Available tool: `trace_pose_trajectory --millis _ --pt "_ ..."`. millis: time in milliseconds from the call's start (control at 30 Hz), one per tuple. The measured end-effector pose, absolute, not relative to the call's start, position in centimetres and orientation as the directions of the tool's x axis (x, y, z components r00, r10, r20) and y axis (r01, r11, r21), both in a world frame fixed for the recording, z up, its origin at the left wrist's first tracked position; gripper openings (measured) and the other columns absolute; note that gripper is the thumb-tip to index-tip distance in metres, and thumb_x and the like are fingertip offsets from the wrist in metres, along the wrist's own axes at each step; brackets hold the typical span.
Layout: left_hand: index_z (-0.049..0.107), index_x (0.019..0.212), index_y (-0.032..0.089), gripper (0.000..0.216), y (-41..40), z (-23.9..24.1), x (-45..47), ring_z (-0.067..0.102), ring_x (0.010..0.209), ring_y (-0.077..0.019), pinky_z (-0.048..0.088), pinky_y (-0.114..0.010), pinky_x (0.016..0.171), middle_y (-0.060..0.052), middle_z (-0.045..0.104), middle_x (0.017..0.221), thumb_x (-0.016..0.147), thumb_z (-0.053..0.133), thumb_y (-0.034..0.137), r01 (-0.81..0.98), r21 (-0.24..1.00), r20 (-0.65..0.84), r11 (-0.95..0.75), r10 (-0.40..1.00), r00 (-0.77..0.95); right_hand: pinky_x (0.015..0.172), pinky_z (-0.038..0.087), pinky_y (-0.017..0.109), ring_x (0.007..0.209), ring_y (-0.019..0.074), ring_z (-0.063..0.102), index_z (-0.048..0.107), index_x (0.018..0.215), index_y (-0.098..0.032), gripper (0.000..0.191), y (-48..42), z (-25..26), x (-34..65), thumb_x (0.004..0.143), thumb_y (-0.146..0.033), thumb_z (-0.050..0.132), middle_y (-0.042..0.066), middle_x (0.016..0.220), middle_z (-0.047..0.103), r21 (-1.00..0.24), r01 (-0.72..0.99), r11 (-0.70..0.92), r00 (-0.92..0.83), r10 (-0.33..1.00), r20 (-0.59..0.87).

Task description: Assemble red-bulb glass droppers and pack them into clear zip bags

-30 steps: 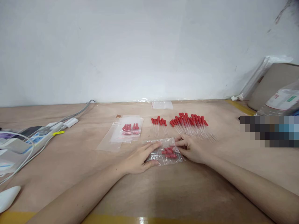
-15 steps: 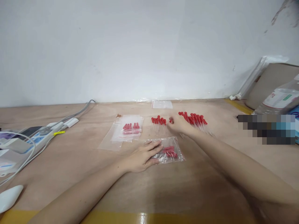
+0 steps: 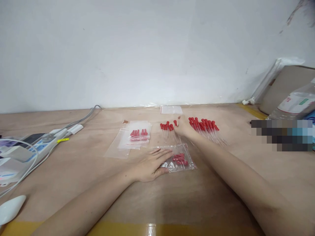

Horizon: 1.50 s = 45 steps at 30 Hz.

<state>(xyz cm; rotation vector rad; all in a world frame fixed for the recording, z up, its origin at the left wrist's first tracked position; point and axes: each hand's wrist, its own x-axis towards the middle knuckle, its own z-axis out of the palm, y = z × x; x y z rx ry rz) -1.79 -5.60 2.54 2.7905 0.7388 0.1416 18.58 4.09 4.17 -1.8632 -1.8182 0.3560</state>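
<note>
My left hand (image 3: 153, 164) lies flat with its fingers stretched out. It presses on a clear zip bag (image 3: 169, 167) that has several red-bulbed droppers (image 3: 180, 159) inside. My right hand (image 3: 184, 127) is closed around a single dropper (image 3: 175, 123); its red bulb shows left of the fingers, while the hand covers part of the stem. Immediately left of it, several droppers (image 3: 166, 127) lie side by side with bulbs away from me. A larger bunch of droppers (image 3: 204, 125) rests just right of my right hand.
Filled zip bags (image 3: 139, 138) are stacked on the left over flat ones (image 3: 116, 150). A small bag (image 3: 171, 110) lies by the wall. Far left are a power strip (image 3: 44, 144), cables and a white mouse (image 3: 12, 209). A plastic bottle (image 3: 292, 105) is at the right.
My right hand has shifted slightly left, toward the smaller row, and more of the dropper's red bulb shows beside its fingers. My left hand stays on the bag.
</note>
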Motion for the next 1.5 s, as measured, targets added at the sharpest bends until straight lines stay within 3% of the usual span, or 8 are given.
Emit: trace_pose_trajectory --millis 67,167,333,633,967,1167,1300,1500 --pt "0.014 0.140 0.022 0.056 -5.6 2.6 -1.8 0.023 0.132 -0.0189 0.017 -0.039 0.110 -0.006 0.027 0.143 0.091 0.033 0.042 0.482 0.286 0.033 -0.828 0.511 0.859 0.062 0.043 0.025 0.069 0.0164 0.057 0.032 0.125 -0.007 0.056 3.0 4.5 20.1 0.073 -0.016 0.050 0.004 0.072 0.058 -0.629 0.766 0.133 0.067 0.957 0.284" --pt "0.015 0.139 0.021 0.058 -5.6 2.5 -1.7 0.025 0.131 -0.0204 0.019 -0.040 0.109 -0.007 0.028 0.142 0.090 0.036 0.042 0.490 0.297 0.045 -0.819 0.525 0.850 0.053 0.044 0.025 0.054 0.0121 0.053 0.037 0.122 -0.019 0.047 0.9 4.1 23.2 0.076 -0.025 0.048 -0.002 0.069 0.050 -0.767 0.585 0.262 0.085 0.922 0.379" --pt "0.013 0.139 0.020 0.059 -5.4 1.9 -1.8 0.029 0.129 -0.0208 0.021 -0.040 0.109 -0.008 0.031 0.141 0.090 0.038 0.039 0.461 0.293 0.109 -0.838 0.508 0.855 0.041 0.043 0.025 0.046 0.0113 0.051 0.037 0.110 -0.022 0.045 -2.0 1.6 25.8 0.071 -0.036 0.056 -0.006 0.064 0.043 -0.934 0.256 0.248 0.216 0.927 0.305" --pt "0.009 0.140 0.021 0.064 -5.6 1.9 -1.9 0.029 0.128 -0.0236 0.031 -0.041 0.103 -0.009 0.027 0.142 0.088 0.041 0.040 0.470 0.347 0.142 -0.812 0.541 0.829 0.059 0.052 0.033 0.057 0.0147 0.060 0.036 0.095 -0.023 0.039 -4.6 0.2 23.4 0.068 -0.042 0.059 -0.004 0.064 0.054 -0.993 -0.110 0.035 0.130 0.991 0.020" --pt "0.010 0.140 0.022 0.063 -5.5 1.8 -1.9 0.032 0.126 -0.0239 0.033 -0.042 0.102 -0.009 0.029 0.141 0.088 0.043 0.038 0.458 0.376 0.146 -0.806 0.539 0.829 0.053 0.040 0.024 0.057 0.0099 0.047 0.060 0.080 -0.018 0.021 -5.0 -0.5 24.4 0.073 -0.037 0.058 0.003 0.077 0.056 -0.835 0.448 0.318 -0.239 0.943 0.231" --pt "0.012 0.140 0.023 0.063 -5.7 2.1 -1.8 0.030 0.127 -0.0249 0.031 -0.043 0.103 -0.008 0.031 0.140 0.088 0.043 0.040 0.473 0.361 0.137 -0.804 0.548 0.825 0.065 0.043 0.029 0.071 0.0160 0.053 0.069 0.083 -0.021 0.023 -4.7 -1.3 22.9 0.080 -0.034 0.050 0.005 0.075 0.057 -0.688 0.601 0.407 -0.201 0.910 0.363" --pt "0.016 0.139 0.025 0.060 -5.7 2.1 -1.7 0.028 0.129 -0.0244 0.029 -0.043 0.104 -0.008 0.027 0.143 0.088 0.042 0.042 0.482 0.351 0.129 -0.802 0.552 0.824 0.069 0.042 0.030 0.073 0.0164 0.053 0.069 0.087 -0.022 0.027 -5.0 -0.6 22.9 0.084 -0.028 0.043 0.004 0.073 0.058 -0.632 0.576 0.517 -0.404 0.853 0.330" --pt "0.031 0.134 0.028 0.048 -5.5 2.1 -1.8 0.027 0.130 -0.0235 0.024 -0.044 0.106 -0.005 0.024 0.144 0.089 0.041 0.039 0.465 0.327 0.132 -0.823 0.527 0.840 0.064 0.042 0.029 0.068 0.0163 0.055 0.064 0.079 -0.019 0.016 -2.9 2.0 24.3 0.076 -0.028 0.051 0.004 0.077 0.063 -0.574 0.747 0.334 -0.117 0.917 0.382"
